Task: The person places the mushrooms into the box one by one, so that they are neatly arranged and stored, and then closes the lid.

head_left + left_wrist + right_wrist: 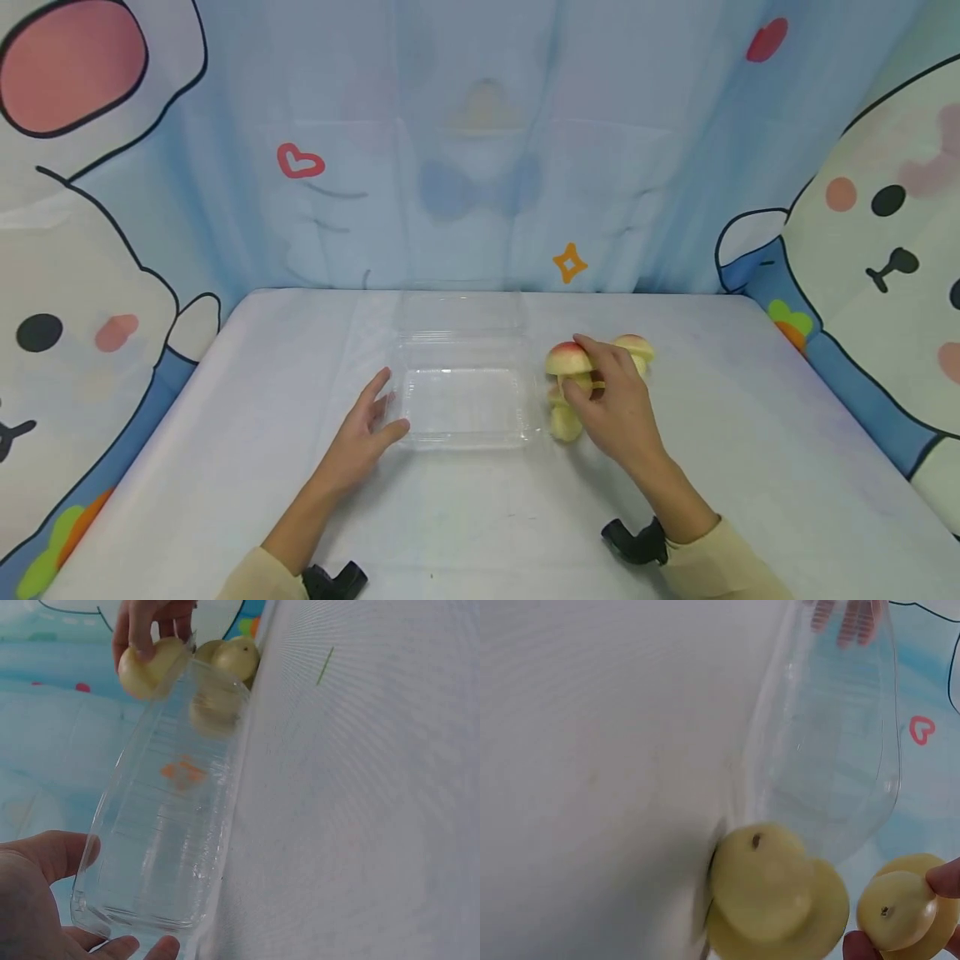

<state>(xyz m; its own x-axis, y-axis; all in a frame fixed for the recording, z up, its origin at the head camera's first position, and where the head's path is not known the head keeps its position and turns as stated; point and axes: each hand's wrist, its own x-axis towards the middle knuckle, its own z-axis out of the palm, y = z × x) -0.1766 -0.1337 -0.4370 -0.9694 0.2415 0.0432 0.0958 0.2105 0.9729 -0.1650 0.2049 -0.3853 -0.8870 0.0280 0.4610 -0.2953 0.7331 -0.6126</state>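
A clear plastic container (465,408) lies on the table, its hinged lid (459,312) laid back behind it. At its left end is my left hand (363,433), thumb and fingers spread around the end wall; in the left wrist view the thumb (71,851) is at the rim. My right hand (618,412) pinches a toy mushroom (568,360) with a reddish cap and pale yellow stem, just beyond the container's right side. Below it rests a second mushroom (761,885), partly hidden in the head view. Another mushroom (637,344) sits behind the right hand.
The table has a white cloth (450,525). A blue curtain (480,208) with cartoon figures hangs behind it. Black wrist mounts (636,543) jut out beside both sleeves.
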